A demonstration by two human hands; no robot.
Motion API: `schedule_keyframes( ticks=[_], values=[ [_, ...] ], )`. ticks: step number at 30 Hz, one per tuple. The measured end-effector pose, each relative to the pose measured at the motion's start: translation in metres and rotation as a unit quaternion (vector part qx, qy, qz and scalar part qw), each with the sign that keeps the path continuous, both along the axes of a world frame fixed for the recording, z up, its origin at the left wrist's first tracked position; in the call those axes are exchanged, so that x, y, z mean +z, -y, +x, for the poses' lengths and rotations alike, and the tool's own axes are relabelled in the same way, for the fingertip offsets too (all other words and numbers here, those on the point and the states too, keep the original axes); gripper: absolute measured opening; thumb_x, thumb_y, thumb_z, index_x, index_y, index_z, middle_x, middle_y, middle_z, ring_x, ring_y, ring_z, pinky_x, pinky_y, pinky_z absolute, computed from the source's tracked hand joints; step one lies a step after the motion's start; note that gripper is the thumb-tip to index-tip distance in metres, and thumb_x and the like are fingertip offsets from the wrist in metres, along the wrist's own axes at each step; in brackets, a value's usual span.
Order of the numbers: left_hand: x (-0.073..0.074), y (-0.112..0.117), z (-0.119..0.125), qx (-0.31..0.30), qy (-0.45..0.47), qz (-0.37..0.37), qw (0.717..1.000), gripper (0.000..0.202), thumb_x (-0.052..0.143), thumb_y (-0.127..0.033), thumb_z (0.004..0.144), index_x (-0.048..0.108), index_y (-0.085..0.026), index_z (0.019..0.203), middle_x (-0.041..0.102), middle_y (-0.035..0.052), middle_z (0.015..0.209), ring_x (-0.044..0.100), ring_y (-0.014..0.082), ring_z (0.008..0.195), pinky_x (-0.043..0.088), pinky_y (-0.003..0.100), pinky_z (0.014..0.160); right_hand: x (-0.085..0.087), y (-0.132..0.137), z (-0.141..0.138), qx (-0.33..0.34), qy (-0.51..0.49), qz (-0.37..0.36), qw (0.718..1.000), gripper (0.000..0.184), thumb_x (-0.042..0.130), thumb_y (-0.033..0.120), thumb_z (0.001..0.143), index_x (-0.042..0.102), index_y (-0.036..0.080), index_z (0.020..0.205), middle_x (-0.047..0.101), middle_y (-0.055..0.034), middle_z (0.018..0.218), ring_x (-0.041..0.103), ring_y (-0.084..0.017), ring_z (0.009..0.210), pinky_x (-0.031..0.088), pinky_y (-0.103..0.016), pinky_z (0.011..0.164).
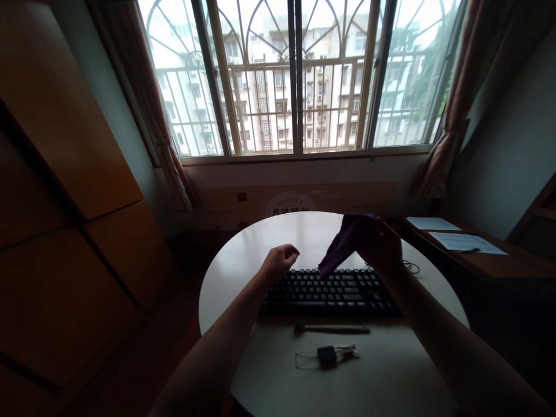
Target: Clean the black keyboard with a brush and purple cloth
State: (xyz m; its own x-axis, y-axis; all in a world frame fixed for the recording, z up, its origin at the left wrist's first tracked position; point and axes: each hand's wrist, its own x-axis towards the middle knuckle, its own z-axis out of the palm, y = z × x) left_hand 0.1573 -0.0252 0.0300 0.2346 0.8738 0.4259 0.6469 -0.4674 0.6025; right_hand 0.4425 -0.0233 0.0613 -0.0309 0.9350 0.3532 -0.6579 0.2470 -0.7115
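Observation:
A dark purple cloth (347,237) hangs from my right hand (386,246), whose fingers are closed on its upper edge. Its lower corner dangles over the back row of a black keyboard (328,289), and I cannot tell whether it touches the keys. My left hand (280,260) is at the keyboard's back left corner, fingers curled in, with nothing visible in them. In front of the keyboard lies a thin brush-like stick (336,329), dark at its left end. Nearer to me is a small black block with wire loops (327,354), like a keycap puller.
The round white table (234,255) carries all of this. A thin black cable (410,266) curls behind the keyboard's right end. On the right, a brown desk (490,263) holds paper sheets (467,243) and a dark pen (471,251). A wooden cabinet (73,202) stands left; a barred window is ahead.

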Motion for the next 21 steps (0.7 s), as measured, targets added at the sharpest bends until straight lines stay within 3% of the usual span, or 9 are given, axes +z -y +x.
schedule_keyframes(
  ticks=[7,13,18,21],
  values=[
    [0.0,0.002,0.001,-0.015,-0.023,-0.006,1.0,0.02,0.056,-0.027,0.08,0.072,-0.017,0.087,0.07,0.0031,0.076,0.062,0.0156,0.07,0.046,0.025,0.067,0.0,0.003,0.004,0.026,-0.023,-0.014,0.999,0.013,0.06,0.037,0.079,0.067,0.028,0.086,0.071,-0.0016,0.09,0.063,-0.025,0.093,0.052,-0.04,0.079],
    [-0.001,0.001,0.0,-0.014,-0.027,-0.003,1.0,0.021,0.055,-0.027,0.08,0.072,-0.017,0.087,0.07,0.0026,0.076,0.062,0.0153,0.07,0.046,0.025,0.067,0.0,-0.001,0.01,-0.025,-0.005,0.043,0.999,0.019,0.057,0.043,0.075,0.064,0.027,0.08,0.068,-0.0058,0.081,0.062,-0.031,0.093,0.049,-0.044,0.074],
    [-0.002,0.002,0.001,-0.022,-0.03,-0.006,0.999,0.021,0.056,-0.028,0.08,0.072,-0.018,0.087,0.069,0.0024,0.075,0.062,0.0154,0.07,0.046,0.025,0.066,-0.005,-0.006,0.022,-0.042,0.004,0.027,0.999,0.016,0.055,0.042,0.074,0.056,0.027,0.067,0.06,-0.0012,0.064,0.06,-0.024,0.071,0.048,-0.04,0.069],
    [-0.002,0.002,0.001,-0.022,-0.027,-0.007,0.999,0.021,0.055,-0.028,0.081,0.072,-0.018,0.087,0.07,0.0029,0.076,0.062,0.0157,0.07,0.046,0.025,0.067,-0.005,-0.003,0.031,-0.011,0.024,0.011,1.0,0.021,0.051,0.049,0.077,0.056,0.029,0.072,0.055,0.0003,0.058,0.055,-0.021,0.06,0.047,-0.037,0.062]
  ],
)
